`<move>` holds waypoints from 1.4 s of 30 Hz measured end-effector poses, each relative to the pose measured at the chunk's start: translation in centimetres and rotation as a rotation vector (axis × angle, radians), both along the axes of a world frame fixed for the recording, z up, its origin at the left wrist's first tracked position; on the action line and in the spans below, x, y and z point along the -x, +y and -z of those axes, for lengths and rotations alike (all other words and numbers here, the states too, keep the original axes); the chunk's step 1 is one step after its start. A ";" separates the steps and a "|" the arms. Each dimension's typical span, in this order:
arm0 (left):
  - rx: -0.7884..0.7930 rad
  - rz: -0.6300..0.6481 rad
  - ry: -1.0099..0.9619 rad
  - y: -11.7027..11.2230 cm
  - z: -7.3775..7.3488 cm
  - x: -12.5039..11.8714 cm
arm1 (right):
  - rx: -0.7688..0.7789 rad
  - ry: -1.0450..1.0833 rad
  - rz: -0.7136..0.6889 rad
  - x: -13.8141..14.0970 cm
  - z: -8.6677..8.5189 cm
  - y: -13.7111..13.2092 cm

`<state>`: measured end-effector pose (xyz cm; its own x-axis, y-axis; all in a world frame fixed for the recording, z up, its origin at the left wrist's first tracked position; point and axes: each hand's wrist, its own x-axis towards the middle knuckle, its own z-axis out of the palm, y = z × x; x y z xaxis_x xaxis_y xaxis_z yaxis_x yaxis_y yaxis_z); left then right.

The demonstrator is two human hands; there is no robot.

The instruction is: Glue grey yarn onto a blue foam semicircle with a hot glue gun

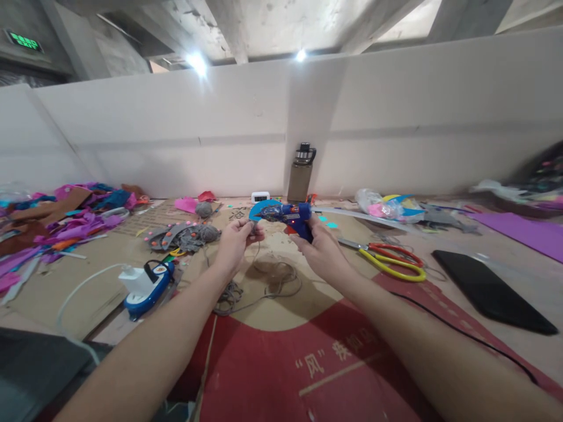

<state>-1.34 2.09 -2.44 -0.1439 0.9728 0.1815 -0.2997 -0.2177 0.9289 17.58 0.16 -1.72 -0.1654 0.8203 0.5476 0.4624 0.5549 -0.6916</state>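
My right hand is wrapped round the handle of a blue hot glue gun, whose small red light glows. A pale glue stick juts from its back end to the right. The nozzle points left, at a blue rounded piece near my left fingertips. My left hand is closed in a pinch on grey yarn; what else it holds is partly hidden behind the fingers. From there the grey yarn trails down in loose loops onto the cardboard.
Scissors with red and yellow handles and a black phone lie to the right. On the left are a blue power strip, grey yarn pieces with pink dots and felt scraps. A bottle stands at the back.
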 end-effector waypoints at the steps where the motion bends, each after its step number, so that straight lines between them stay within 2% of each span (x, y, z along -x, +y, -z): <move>1: -0.003 0.004 0.000 -0.1 0.0 -0.1 | -0.011 -0.010 -0.006 0.0 -0.1 -0.1; 9: -0.015 0.031 0.005 -0.4 -0.1 -0.5 | -0.030 -0.066 0.050 0.2 0.2 0.0; 16: -0.033 0.045 0.004 -0.5 -0.2 -0.6 | -0.029 -0.075 0.030 0.3 0.0 -0.3; 23: -0.017 0.023 0.009 -0.5 -0.3 -0.7 | -0.049 -0.040 0.024 0.3 0.6 0.0; 30: -0.053 0.015 -0.015 -0.7 -0.5 -0.5 | -0.022 -0.069 0.074 0.2 0.4 0.0; 42: -0.057 -0.012 -0.049 -0.5 -0.9 0.0 | -0.012 -0.055 0.067 0.0 0.3 0.5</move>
<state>-1.36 1.59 -1.54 -0.1652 0.9593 0.2290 -0.3420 -0.2735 0.8990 17.63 0.68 -2.03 -0.1402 0.8242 0.5487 0.5360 0.5291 -0.6578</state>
